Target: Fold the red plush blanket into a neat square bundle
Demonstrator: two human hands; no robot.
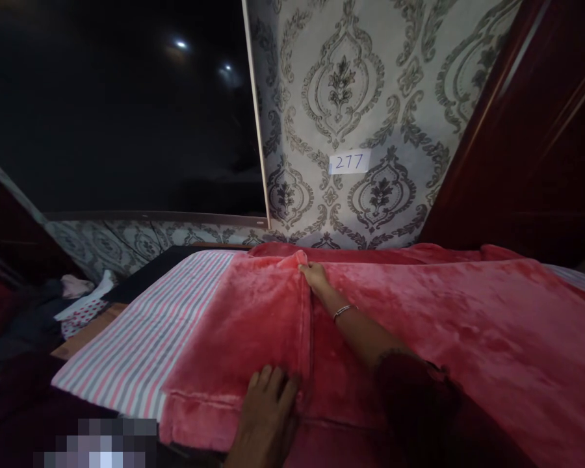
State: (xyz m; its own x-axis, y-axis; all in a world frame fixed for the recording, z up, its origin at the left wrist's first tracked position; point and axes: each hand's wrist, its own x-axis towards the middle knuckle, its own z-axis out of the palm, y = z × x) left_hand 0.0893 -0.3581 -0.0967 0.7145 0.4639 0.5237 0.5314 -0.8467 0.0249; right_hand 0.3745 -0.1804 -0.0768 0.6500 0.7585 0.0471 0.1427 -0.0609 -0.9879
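A red plush blanket (419, 312) lies spread in front of me, with a section at the left folded over so that its hemmed edge runs toward the wall. My right hand (314, 276) pinches the far corner of that folded edge. Closer to me, my left hand (268, 406) rests on the near end of the folded section, fingers stretched over the plush beside the hem. Its thumb is partly hidden. Under the blanket, a striped pink, grey and white sheet (160, 318) shows at the left.
A large dark television screen (127, 117) is at the back left. Patterned wallpaper (341, 84) carries a paper label (350, 161) reading 277. Dark red wooden panelling (531, 143) stands at the right. Several cloth items (85, 305) lie in a heap at the left.
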